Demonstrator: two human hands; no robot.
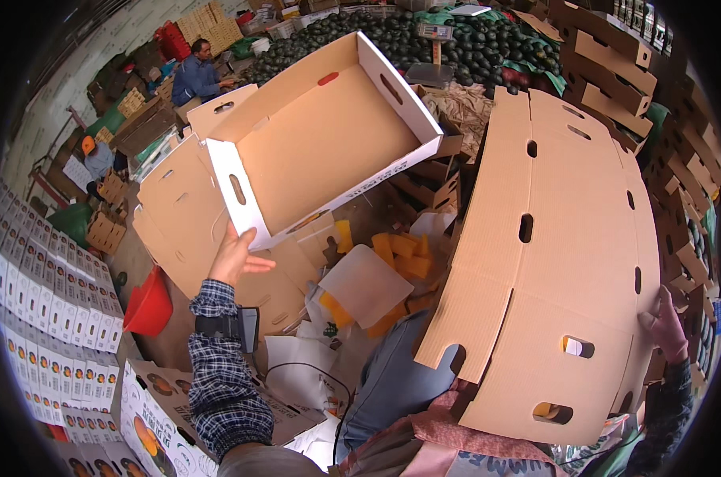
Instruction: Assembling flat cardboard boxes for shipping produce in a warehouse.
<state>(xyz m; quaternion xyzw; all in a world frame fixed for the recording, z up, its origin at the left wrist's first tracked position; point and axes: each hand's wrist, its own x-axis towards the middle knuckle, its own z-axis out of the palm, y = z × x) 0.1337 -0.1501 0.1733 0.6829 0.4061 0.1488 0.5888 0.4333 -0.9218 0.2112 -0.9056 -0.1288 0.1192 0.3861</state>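
Note:
An open cardboard tray box (328, 143), brown inside and white outside, tilts ahead of me with a hand hole in each end. My left hand (239, 256) is at its near left corner, fingers spread and apart, not wrapped round the box. Whether the fingertips press on the corner, I cannot tell. At my right, a large flat cardboard blank (567, 246) with creases and oval slots stands slanted across my lap. My right hand (666, 327) grips its right edge, the thumb on the near face and the fingers partly hidden.
Flat cardboard sheets (177, 215) lie beyond my left arm, beside a red basin (149, 304). White printed cartons (50, 294) are stacked at left. Formed trays (610, 79) pile up at far right. Dark round fruit (344, 48) and a scale (435, 33) are behind. Two people sit far left.

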